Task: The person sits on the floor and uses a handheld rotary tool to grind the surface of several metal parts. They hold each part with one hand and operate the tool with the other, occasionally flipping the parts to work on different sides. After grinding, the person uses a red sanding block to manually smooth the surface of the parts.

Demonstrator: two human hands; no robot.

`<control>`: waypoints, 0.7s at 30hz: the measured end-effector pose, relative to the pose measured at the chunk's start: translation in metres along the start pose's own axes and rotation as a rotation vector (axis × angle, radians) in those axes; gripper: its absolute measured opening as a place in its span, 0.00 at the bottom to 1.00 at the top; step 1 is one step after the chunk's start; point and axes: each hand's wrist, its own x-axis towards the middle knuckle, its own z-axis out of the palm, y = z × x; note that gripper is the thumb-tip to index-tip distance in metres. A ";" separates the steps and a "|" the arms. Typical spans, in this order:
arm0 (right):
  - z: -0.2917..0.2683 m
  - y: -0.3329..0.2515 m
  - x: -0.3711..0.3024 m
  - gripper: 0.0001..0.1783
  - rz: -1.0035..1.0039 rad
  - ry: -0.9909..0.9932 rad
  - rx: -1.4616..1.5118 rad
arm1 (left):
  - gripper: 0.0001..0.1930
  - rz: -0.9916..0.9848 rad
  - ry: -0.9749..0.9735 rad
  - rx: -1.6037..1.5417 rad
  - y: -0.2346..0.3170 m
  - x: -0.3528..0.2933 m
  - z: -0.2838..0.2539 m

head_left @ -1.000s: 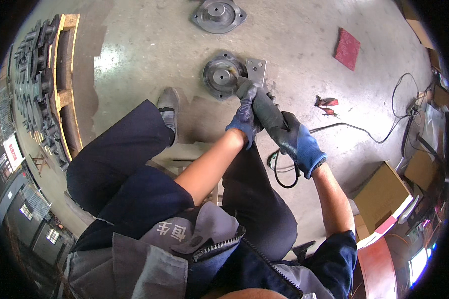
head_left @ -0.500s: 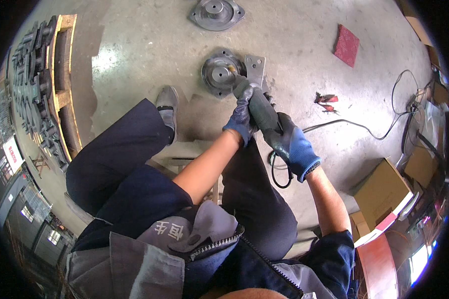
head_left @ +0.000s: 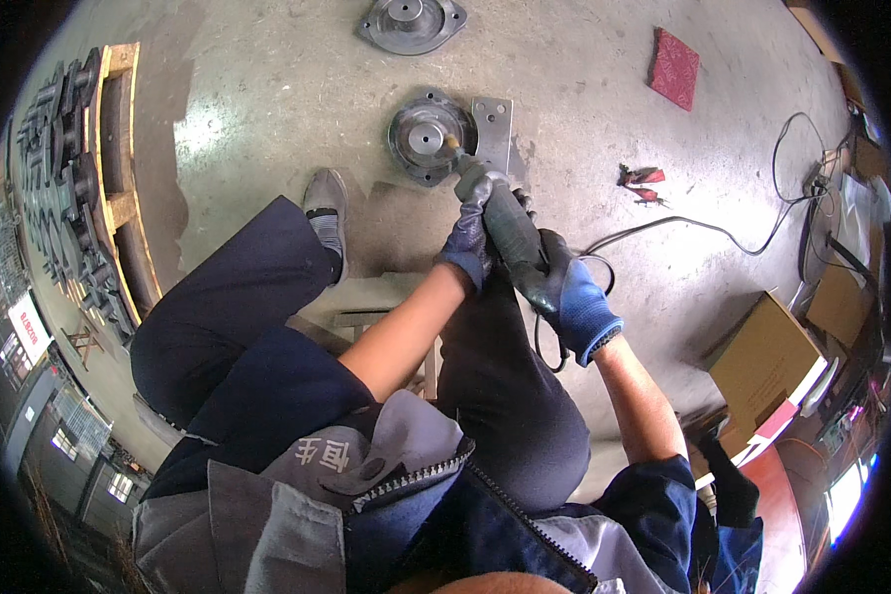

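— So why are both hands on that one tool?

— It's a long, dark die grinder [head_left: 505, 230], and two hands steady it. The left hand [head_left: 467, 238], in a blue glove, has its fingers curled shut round the front of the body, close to the nose, which guides the tip. The right hand [head_left: 564, 289] is wrapped closed round the rear, where the cable [head_left: 683, 226] leaves, and carries the weight.

— And the workpiece?

— A round grey metal flange [head_left: 428, 139] lying flat on the concrete floor [head_left: 267, 89], just ahead of the knees, with a flat steel plate [head_left: 492, 129] touching its right side. The grinder's tip sits at the flange's inner rim; whether it actually touches, I can't quite tell.

— Anything else about?

— A second flange [head_left: 411, 22] farther off, and a red abrasive pad [head_left: 674, 68] well apart to the right.
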 end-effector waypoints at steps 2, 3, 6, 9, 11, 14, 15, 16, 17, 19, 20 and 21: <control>0.002 0.001 0.003 0.31 -0.044 0.023 -0.002 | 0.26 0.001 0.025 0.038 0.004 0.004 0.001; 0.000 -0.004 0.006 0.31 0.006 0.000 -0.008 | 0.27 0.011 -0.006 0.042 0.006 0.005 0.002; 0.001 -0.013 0.008 0.29 0.029 0.014 0.007 | 0.28 0.030 -0.083 0.069 0.011 0.007 0.003; 0.001 -0.017 0.005 0.28 0.046 -0.010 0.015 | 0.29 0.002 -0.047 0.001 0.009 0.006 -0.001; 0.003 -0.015 0.001 0.27 0.048 -0.014 -0.013 | 0.30 -0.010 -0.055 -0.015 0.005 0.002 -0.004; 0.008 -0.009 -0.002 0.27 0.042 0.002 0.006 | 0.30 -0.012 -0.075 -0.039 0.002 -0.003 -0.008; 0.010 -0.007 -0.002 0.27 0.036 0.007 0.021 | 0.30 -0.007 -0.080 -0.049 0.002 -0.005 -0.007; 0.010 -0.008 -0.003 0.27 0.033 0.014 0.043 | 0.30 -0.019 -0.080 -0.038 0.003 -0.005 -0.006; 0.010 -0.009 -0.003 0.27 0.029 0.020 0.065 | 0.30 -0.030 -0.079 -0.028 0.005 -0.006 -0.005; 0.010 -0.010 -0.002 0.26 0.030 0.023 0.061 | 0.31 -0.034 -0.070 -0.012 0.007 -0.005 -0.002; 0.008 -0.011 0.001 0.26 0.034 0.019 0.035 | 0.31 -0.025 -0.061 -0.008 0.009 -0.003 0.001; 0.006 -0.012 0.004 0.26 0.039 0.014 0.007 | 0.31 -0.016 -0.052 -0.006 0.010 0.000 0.002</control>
